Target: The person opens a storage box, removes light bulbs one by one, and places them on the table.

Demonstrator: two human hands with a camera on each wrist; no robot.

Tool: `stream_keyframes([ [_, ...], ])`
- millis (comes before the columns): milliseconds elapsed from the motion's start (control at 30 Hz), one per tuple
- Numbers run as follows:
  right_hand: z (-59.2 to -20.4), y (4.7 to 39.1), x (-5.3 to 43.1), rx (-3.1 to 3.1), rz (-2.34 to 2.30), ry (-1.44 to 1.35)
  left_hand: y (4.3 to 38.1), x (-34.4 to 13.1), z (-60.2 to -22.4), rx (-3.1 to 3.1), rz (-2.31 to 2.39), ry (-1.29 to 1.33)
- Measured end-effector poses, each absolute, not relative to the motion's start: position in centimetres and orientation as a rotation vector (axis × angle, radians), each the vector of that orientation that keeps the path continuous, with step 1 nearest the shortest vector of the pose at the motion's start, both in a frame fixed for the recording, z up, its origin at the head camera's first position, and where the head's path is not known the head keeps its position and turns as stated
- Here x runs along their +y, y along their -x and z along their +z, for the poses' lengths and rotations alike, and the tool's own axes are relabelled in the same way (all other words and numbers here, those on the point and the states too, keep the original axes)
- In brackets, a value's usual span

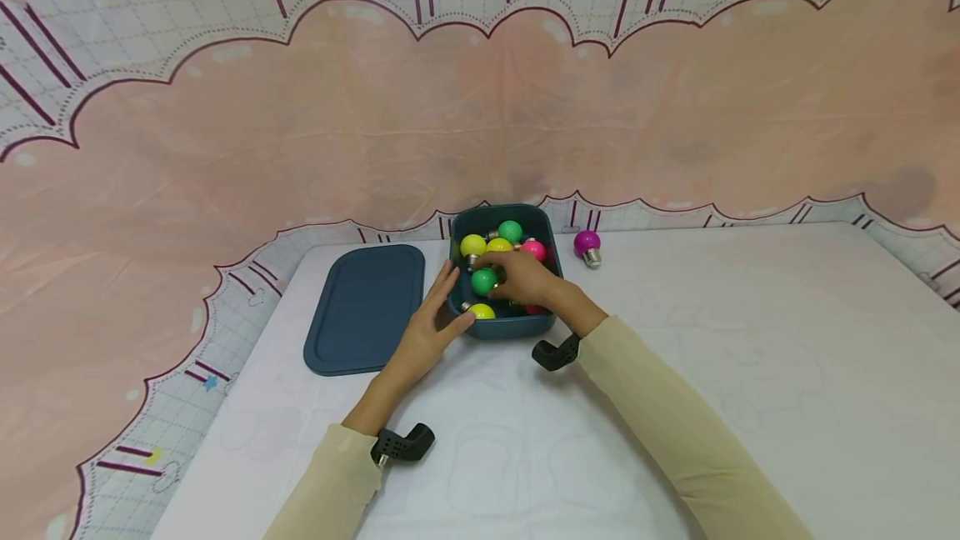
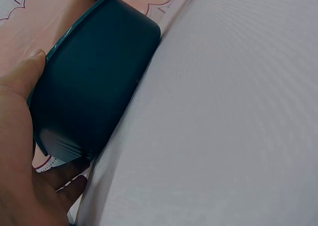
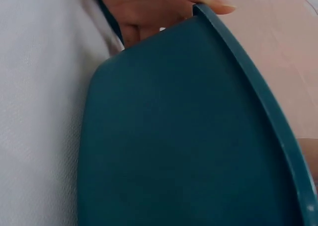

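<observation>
A dark blue box (image 1: 506, 328) holds several small coloured light bulbs, among them yellow bulbs (image 1: 473, 246), a pink bulb (image 1: 533, 249) and a green bulb (image 1: 510, 231). My left hand (image 1: 427, 340) rests against the box's near left corner, its fingers stretched along the left side and the thumb at the front rim. Reaching in over the right side, my right hand (image 1: 525, 277) pinches another green bulb (image 1: 483, 281) between fingers and thumb; its base is partly hidden. In the left wrist view the thumb (image 2: 36, 67) touches the box's rim. The right wrist view shows mostly the box's outer wall (image 3: 174, 121).
Left of the box lies a flat dark blue lid (image 1: 365, 307). A purple bulb (image 1: 587, 247) with a silver base lies on the white table (image 1: 750, 357), right of the box. Behind the table hangs a patterned peach-and-white cloth (image 1: 450, 123).
</observation>
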State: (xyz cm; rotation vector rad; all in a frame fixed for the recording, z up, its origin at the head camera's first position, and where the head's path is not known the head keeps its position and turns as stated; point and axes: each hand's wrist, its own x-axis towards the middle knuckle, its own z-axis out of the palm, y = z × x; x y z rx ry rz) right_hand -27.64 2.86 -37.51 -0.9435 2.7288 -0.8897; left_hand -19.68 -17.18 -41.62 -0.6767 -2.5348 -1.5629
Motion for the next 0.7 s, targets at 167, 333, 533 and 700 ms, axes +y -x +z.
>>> stream_keyframes([
  [167, -37.0, 27.3, 3.0, 2.74, -0.964, 0.906, 20.0, -17.4, -42.1, -2.541, -1.535, 0.672],
  [333, -36.3, 26.8, 3.7, 2.761, -1.11, 0.877, 19.9, -17.3, -42.0, -2.555, -1.516, 0.664],
  [533, -35.8, 26.7, 5.2, 2.818, -1.246, 0.872, 19.9, -17.3, -42.0, -2.551, -1.528, 0.665],
  [700, -35.5, 26.6, 6.7, 2.879, -1.292, 0.798, 19.9, -17.3, -42.1, -2.534, -1.545, 0.68],
])
